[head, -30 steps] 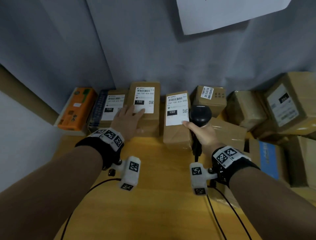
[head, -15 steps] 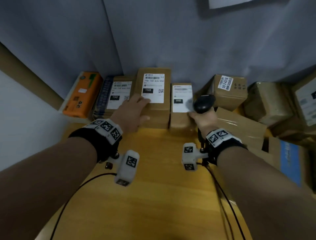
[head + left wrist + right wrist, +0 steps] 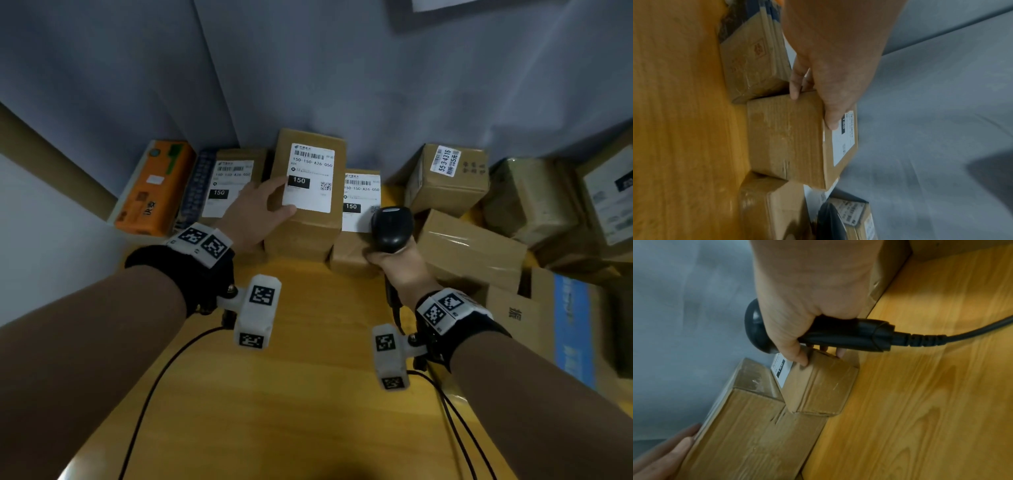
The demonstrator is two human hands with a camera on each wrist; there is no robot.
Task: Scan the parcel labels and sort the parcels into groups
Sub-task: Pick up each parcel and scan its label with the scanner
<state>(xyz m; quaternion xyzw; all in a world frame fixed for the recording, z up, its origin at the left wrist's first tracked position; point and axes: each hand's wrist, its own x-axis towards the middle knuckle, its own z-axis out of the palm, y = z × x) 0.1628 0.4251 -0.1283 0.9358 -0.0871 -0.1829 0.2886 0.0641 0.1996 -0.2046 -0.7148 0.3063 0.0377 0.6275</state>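
Three brown parcels with white "150" labels stand in a row against the grey backdrop. My left hand (image 3: 255, 212) (image 3: 838, 65) holds the tall middle parcel (image 3: 305, 233) (image 3: 785, 138) (image 3: 748, 434) at its left front corner, thumb on the label, fingers down the side. The left parcel (image 3: 233, 185) (image 3: 748, 65) lies beside that hand. My right hand (image 3: 397, 263) (image 3: 793, 337) grips the black scanner (image 3: 392, 226) (image 3: 838, 335), and its thumb and fingertips touch the small right parcel (image 3: 352, 253) (image 3: 818, 386).
An orange pack (image 3: 154, 188) and a dark blue item (image 3: 195, 192) lie at far left. Right of the row sit a box labelled 55-3-4316 (image 3: 448, 174), several piled cartons (image 3: 472, 246) and a blue-printed carton (image 3: 565, 325). Cables (image 3: 154, 377) trail over the wooden table (image 3: 291, 411).
The small parcel, held tilted up a second ago, now stands back beside the tall one. My right hand moved forward with it and the scanner. My left hand stays on the tall parcel.
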